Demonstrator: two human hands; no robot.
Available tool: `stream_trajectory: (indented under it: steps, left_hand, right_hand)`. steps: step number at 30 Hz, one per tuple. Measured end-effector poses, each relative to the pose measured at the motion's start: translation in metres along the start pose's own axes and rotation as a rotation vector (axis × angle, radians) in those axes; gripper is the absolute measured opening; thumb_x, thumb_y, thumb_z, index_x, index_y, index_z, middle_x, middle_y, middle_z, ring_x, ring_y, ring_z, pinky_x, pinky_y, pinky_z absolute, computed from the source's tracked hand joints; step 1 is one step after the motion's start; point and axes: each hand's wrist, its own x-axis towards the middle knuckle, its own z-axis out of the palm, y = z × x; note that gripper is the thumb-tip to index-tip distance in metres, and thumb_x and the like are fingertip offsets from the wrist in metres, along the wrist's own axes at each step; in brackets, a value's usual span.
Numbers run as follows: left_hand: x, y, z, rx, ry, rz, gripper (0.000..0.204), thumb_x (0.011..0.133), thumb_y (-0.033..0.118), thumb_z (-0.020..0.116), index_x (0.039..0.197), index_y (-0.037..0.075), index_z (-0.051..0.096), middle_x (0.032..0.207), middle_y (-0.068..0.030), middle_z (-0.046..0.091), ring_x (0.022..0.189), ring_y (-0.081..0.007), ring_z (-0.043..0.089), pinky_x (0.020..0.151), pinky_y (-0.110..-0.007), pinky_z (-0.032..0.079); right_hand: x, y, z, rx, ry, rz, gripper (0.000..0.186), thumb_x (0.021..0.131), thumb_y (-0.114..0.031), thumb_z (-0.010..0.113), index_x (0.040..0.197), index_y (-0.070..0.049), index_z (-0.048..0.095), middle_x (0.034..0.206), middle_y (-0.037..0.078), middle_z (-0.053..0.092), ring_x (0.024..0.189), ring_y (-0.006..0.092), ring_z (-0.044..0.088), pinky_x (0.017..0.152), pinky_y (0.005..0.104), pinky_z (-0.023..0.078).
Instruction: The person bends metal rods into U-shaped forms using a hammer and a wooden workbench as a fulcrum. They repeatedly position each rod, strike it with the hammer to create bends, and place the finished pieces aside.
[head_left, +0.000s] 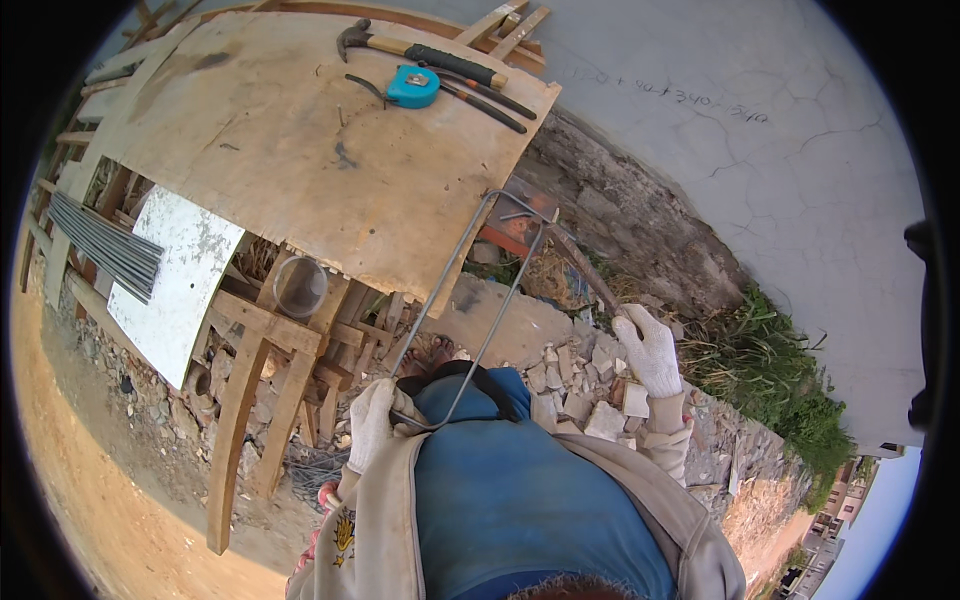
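Note:
A thin grey steel rod (462, 245), bent into a long narrow rectangle, reaches from my body to the board's right corner. My left hand (374, 422), in a white glove, is closed around its near end. Also gloved, my right hand (648, 350) grips the end of a rusty metal bar (588, 268). That bar's far end meets the rod's bent far end, beside a reddish bending block (503, 240) with short metal pins. Exactly how they touch is too small to tell.
On the plywood board (260, 150) lie a claw hammer (420, 52), a teal tape measure (412, 87) and dark-handled pincers (485, 105). Cut steel rods (108, 245) rest across a white panel (170, 270). A clear plastic cup (300, 287) sits nearby. Rubble (590, 385) borders a grey wall (760, 150).

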Motion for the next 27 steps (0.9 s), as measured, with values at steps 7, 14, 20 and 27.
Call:
stream_trajectory:
  steps: [7,14,20,27]
  left_hand:
    - [0.003,0.000,-0.005,-0.085,-0.059,-0.014,0.035,0.108,0.028,0.059,0.083,0.007,0.050,0.073,-0.0075,0.052,0.062,-0.0193,0.052,0.059,-0.035,0.051]
    - [0.002,-0.018,0.012,-0.388,0.085,-0.015,0.037,0.109,0.035,0.059,0.083,0.010,0.050,0.072,-0.0051,0.049,0.061,-0.0201,0.049,0.059,-0.037,0.048]
    - [0.002,-0.027,0.024,-0.295,0.266,0.128,0.037,0.110,0.040,0.058,0.088,0.010,0.054,0.068,-0.0028,0.046,0.053,-0.0184,0.045,0.056,-0.037,0.049]
    - [0.014,-0.037,0.058,-0.346,0.491,0.319,0.056,0.109,0.042,0.061,0.066,0.021,0.032,0.058,0.0061,0.024,0.047,-0.0112,0.022,0.047,-0.031,0.028]
  right_hand:
    - [0.013,0.001,-0.007,-0.104,-0.047,0.025,0.033,0.100,-0.032,0.069,0.118,-0.005,0.071,0.086,0.023,0.071,0.082,0.0411,0.071,0.070,0.0415,0.053]
    - [-0.001,-0.002,0.006,-0.103,-0.004,0.029,0.034,0.100,-0.034,0.070,0.117,-0.004,0.070,0.093,0.026,0.070,0.092,0.0472,0.068,0.073,0.0470,0.053]
    - [0.005,0.013,0.000,0.033,-0.094,0.024,0.033,0.100,-0.031,0.070,0.116,-0.002,0.068,0.094,0.026,0.069,0.091,0.0473,0.067,0.074,0.0448,0.053]
    - [0.076,0.101,-0.029,0.411,-0.268,-0.021,0.036,0.108,-0.035,0.060,0.097,-0.001,0.062,0.074,0.006,0.056,0.065,0.0138,0.052,0.061,0.0310,0.042]
